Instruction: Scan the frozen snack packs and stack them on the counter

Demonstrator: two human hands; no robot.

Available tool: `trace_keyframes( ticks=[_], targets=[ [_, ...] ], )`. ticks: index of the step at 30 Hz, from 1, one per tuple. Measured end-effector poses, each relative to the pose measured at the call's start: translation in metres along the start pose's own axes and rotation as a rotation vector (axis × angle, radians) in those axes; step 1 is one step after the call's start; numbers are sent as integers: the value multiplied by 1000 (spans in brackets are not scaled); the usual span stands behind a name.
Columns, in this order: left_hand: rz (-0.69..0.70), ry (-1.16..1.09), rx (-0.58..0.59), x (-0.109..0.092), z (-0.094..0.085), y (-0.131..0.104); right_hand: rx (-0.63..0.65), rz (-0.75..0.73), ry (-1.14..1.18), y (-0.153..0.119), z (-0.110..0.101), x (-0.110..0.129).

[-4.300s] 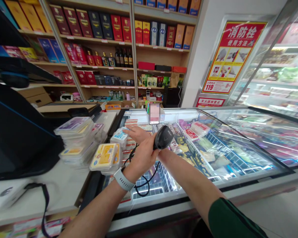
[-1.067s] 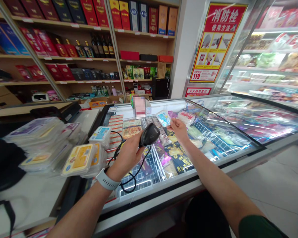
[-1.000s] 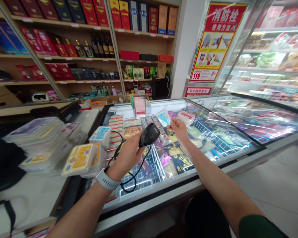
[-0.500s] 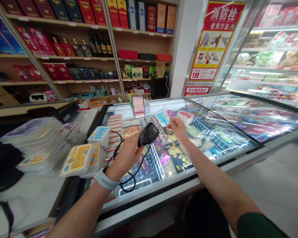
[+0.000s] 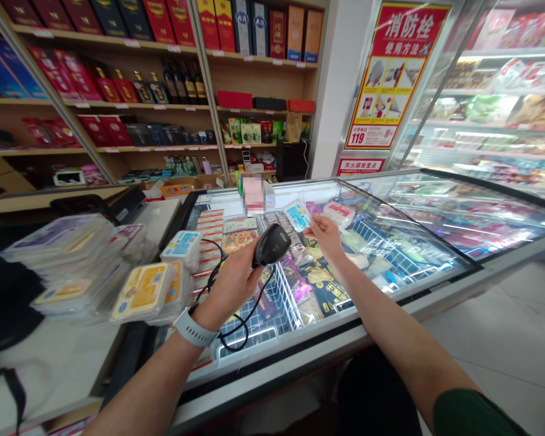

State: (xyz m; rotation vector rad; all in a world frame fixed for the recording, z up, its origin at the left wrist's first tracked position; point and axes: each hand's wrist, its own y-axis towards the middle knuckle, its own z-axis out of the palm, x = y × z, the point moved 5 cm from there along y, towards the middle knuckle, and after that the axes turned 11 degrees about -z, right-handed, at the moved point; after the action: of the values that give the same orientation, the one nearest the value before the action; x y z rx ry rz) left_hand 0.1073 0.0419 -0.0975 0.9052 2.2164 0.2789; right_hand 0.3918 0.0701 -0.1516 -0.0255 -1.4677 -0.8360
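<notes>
My left hand [image 5: 236, 275] is wrapped round a black barcode scanner [image 5: 272, 244], its head pointing away over the freezer. A black cable [image 5: 247, 330] loops down from the scanner past my wrist. At the far side, my right hand [image 5: 326, 236] pinches the edge of a plastic food tub [image 5: 297, 216] with a blue and white label. A similar tub with a red label [image 5: 339, 213] lies just right of those fingers. Left of the scanner, a blue-labelled tub [image 5: 181, 245] and a yellow-labelled tub [image 5: 143, 290] sit on more tubs.
Beneath my hands is a glass-topped chest freezer [image 5: 418, 309] with wire baskets [image 5: 284, 303] and frozen packs inside. Stacked clear tubs [image 5: 68, 242] occupy the counter [image 5: 49, 375] at left. Shelves of boxes and bottles [image 5: 181, 82] line the back; a refrigerated display [image 5: 504, 115] stands right.
</notes>
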Motion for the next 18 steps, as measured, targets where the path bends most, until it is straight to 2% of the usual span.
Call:
trace_keyframes(
  ticks=[10,18],
  targets=[
    [14,27,-27,3,2,-1,15,-8,-18,-1,0,1],
    [-10,9,3,-1,0,0,7,-25,10,-1,0,2]
  ],
)
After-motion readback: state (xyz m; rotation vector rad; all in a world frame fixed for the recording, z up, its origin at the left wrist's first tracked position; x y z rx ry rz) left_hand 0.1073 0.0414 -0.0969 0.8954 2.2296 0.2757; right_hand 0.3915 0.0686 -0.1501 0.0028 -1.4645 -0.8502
